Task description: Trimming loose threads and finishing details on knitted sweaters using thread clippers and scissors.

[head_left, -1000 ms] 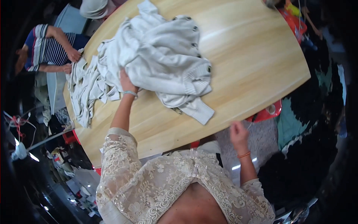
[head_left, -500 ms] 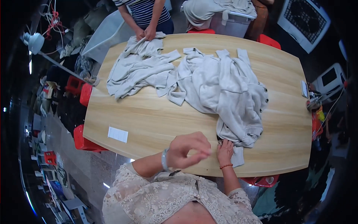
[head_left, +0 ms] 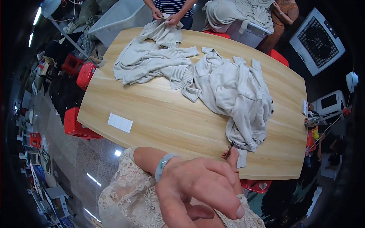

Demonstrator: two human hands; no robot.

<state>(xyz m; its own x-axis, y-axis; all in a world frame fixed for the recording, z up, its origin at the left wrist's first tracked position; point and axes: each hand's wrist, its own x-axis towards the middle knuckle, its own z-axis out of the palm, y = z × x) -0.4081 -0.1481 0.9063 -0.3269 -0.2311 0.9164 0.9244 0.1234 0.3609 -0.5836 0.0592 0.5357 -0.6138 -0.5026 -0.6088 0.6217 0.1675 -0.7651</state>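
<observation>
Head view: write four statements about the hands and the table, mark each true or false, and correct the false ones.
1. The left hand has a pale bangle at its wrist. True.
2. The right hand is empty. False: it holds a small dark tool.
3. The white card lies on the pale knit garments. False: it lies apart from them, on the table.
4. A co-worker in a striped top holds pale knit cloth. True.

On the table (head_left: 171,110), cardigan (head_left: 243,98) at three o'clock, second garment (head_left: 152,62) at ten, paper slip (head_left: 120,122) between eight and nine, beyond the edge, tub (head_left: 119,21) at eleven, bin (head_left: 246,35) at one, stool (head_left: 278,57) at two
</observation>
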